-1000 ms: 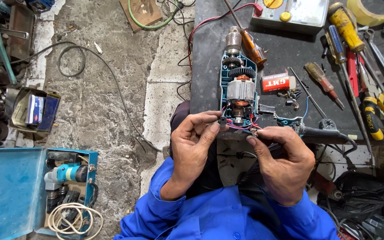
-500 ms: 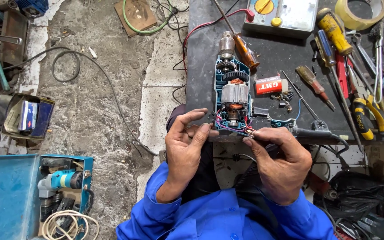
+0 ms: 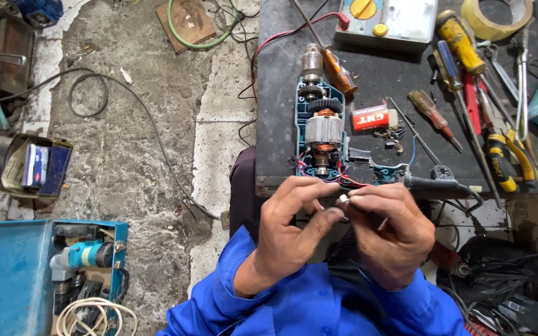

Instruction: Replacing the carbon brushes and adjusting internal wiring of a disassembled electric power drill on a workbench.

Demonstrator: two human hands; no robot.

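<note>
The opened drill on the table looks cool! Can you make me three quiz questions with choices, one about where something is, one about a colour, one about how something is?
1. Where does the opened drill lie?
A. on the dark table
B. on the floor
C. in the blue case

2. What colour are the person's sleeves?
A. red
B. blue
C. white

3. How are the left hand and right hand?
A. far apart
B. flat on the floor
C. together, pinching a small white part

Answers: 1 A, the drill rests on the tabletop; 2 B, both sleeves are bright blue; 3 C, the fingertips meet around the small part.
</note>
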